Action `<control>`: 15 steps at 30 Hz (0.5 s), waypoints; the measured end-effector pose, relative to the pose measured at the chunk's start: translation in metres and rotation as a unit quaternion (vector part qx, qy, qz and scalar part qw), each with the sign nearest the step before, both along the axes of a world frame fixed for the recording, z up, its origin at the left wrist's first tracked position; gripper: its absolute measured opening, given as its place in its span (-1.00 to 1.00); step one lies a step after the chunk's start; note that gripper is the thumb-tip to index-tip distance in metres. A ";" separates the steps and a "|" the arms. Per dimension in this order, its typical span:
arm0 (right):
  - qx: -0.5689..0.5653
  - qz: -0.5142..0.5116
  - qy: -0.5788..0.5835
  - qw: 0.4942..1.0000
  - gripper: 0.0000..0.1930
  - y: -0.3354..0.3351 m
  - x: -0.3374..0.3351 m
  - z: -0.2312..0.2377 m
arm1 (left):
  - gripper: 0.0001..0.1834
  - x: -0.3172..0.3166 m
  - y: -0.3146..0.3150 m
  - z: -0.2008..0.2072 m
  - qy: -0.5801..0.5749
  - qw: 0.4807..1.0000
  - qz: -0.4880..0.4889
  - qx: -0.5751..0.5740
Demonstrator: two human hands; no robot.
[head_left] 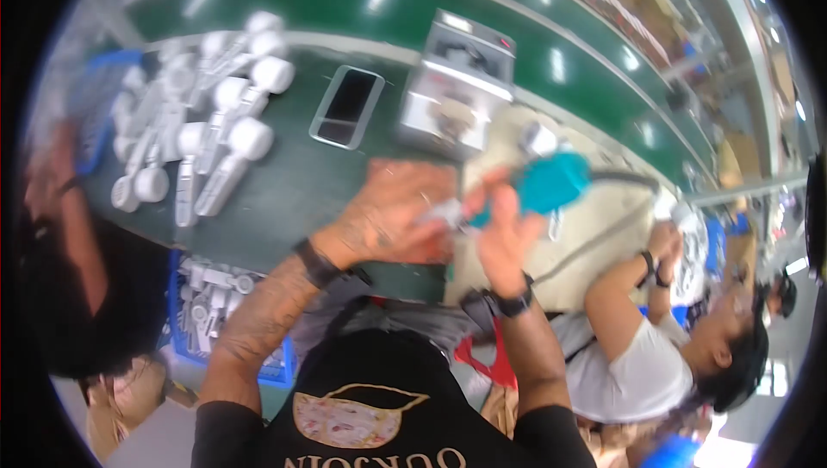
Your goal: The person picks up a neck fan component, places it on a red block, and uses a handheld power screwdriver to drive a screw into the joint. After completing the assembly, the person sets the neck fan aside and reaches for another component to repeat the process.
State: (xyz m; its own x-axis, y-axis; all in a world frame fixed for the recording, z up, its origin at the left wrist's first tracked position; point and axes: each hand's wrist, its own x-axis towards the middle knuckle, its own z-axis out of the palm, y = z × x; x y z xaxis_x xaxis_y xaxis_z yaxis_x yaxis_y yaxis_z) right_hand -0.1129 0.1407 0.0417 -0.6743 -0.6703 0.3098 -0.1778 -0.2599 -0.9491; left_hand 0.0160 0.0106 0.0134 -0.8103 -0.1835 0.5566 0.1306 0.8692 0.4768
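My left hand (388,209) is over a reddish-brown block (438,248) on the green table, its fingertips closed on a small white plastic part (444,212). Close by, my right hand (506,240) grips a rounded teal hand tool (556,184) with a dark cord at its back. The tool's narrow end points toward the white part. Motion blur smears both hands, and I cannot tell whether tool and part touch.
White long-handled parts with round heads (228,140) lie at left. A phone (347,106) and a metal-framed box (457,80) stand behind my hands. A blue basket (276,369) holds white parts. Co-workers sit on both sides; one arm (620,283) is at right.
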 end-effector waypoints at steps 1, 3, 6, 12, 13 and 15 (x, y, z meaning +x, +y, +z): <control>-0.001 -0.024 0.022 0.999 -0.64 0.012 -0.002 -0.009 | -0.56 0.003 0.005 0.000 0.006 1.000 -0.009 -0.009; -0.087 -0.015 -0.086 0.992 -0.52 0.031 0.005 -0.002 | -0.58 0.015 0.022 -0.003 0.001 0.998 0.007 -0.059; -0.166 -0.052 -0.073 0.982 -0.38 0.058 0.009 0.034 | -0.59 0.044 0.033 0.012 -0.051 0.996 0.066 0.035; -0.160 -0.078 -0.078 0.981 -0.37 0.074 0.017 0.036 | -0.63 0.127 -0.046 0.026 0.210 0.690 0.254 0.645; -0.142 -0.081 -0.083 0.983 -0.37 0.076 0.016 0.030 | -0.61 0.146 -0.068 0.033 0.229 0.725 0.247 0.601; -0.130 -0.066 -0.068 0.987 -0.37 0.079 0.014 0.019 | -0.62 0.178 -0.110 0.036 0.304 0.687 0.353 0.557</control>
State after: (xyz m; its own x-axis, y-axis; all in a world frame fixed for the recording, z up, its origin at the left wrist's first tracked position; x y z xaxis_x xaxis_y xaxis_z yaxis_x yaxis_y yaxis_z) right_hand -0.0993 0.2201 0.0606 -0.7983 -0.4826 0.3602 -0.1019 -0.4813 -0.8706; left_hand 0.1939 -0.0994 0.0490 0.0197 -0.9985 -0.0520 0.3331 -0.0425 0.9419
